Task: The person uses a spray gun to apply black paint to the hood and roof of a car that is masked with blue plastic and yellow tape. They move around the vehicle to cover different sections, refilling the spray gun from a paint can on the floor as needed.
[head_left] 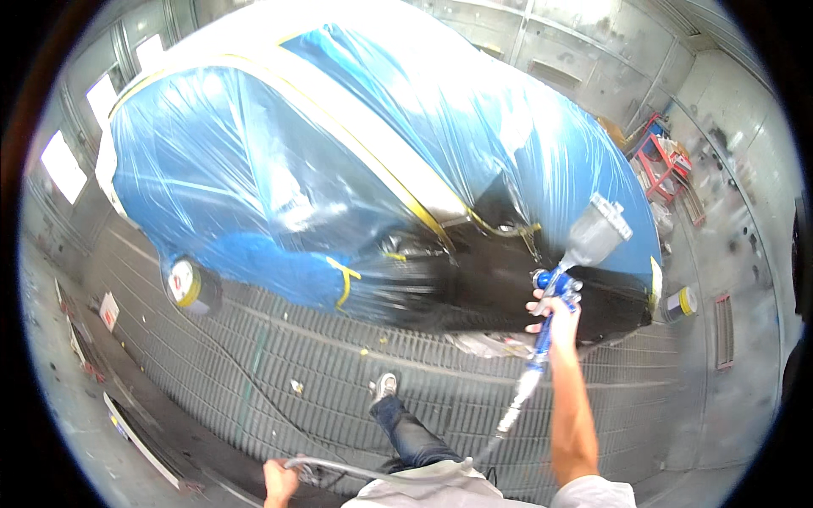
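The floor [262, 364] is dark, ribbed grating with a lighter strip running across it and small pale scraps scattered about. Grey, blotchy walls [754, 190] enclose the room, the right one carrying a reddish slatted vent [724, 332] low down, near a red rack [663, 173] in the far corner. Bright white rectangular panels [64, 167] glare along the left wall.

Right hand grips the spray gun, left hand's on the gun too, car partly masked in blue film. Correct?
One error: the left hand isn't on the spray gun. The head view shows it apart, holding the grey hose. The right hand does grip the gun, and blue film partly masks the car.
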Demonstrator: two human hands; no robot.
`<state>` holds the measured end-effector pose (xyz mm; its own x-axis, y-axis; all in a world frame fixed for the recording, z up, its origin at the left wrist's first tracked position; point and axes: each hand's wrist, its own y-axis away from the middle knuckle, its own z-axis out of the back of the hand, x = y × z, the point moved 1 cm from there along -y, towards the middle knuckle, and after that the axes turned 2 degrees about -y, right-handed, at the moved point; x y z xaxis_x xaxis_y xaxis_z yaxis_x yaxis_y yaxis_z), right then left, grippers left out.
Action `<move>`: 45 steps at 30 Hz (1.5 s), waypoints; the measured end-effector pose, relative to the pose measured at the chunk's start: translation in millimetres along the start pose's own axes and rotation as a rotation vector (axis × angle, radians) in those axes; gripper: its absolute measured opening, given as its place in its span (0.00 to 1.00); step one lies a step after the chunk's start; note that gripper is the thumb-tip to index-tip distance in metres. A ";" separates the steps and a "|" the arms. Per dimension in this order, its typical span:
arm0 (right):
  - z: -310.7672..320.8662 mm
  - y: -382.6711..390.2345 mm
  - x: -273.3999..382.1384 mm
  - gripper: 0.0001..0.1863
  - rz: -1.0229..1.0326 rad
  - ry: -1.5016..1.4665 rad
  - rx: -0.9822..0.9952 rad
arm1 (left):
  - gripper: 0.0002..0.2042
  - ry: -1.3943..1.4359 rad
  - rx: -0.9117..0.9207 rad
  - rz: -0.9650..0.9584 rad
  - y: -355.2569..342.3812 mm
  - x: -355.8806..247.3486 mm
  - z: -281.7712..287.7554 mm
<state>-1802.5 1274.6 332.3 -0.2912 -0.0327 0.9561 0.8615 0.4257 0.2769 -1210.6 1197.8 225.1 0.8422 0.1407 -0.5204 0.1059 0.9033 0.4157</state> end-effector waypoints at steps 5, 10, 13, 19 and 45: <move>-64.9 -87.1 95.0 0.21 -0.145 -0.093 0.328 | 0.12 0.163 0.284 0.026 -28.7 -77.3 55.9; -208.3 -149.8 179.3 0.25 -0.088 -0.156 0.664 | 0.13 0.403 0.313 0.141 -39.6 -133.7 119.2; -303.3 -174.8 213.5 0.24 -0.068 -0.385 0.848 | 0.09 0.341 0.168 -0.181 -20.7 -205.0 166.6; -457.2 -223.8 264.1 0.18 -0.117 -0.479 1.107 | 0.14 0.332 -0.007 -0.144 -21.4 -258.8 197.8; -378.6 -178.3 235.4 0.18 -0.003 -0.063 0.661 | 0.15 0.079 0.169 -0.320 -99.8 -249.4 209.3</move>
<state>-1867.1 848.6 544.3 -0.3347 0.0098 0.9423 0.4300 0.8914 0.1434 -1320.6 987.7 469.6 0.7092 -0.1014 -0.6976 0.4490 0.8279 0.3360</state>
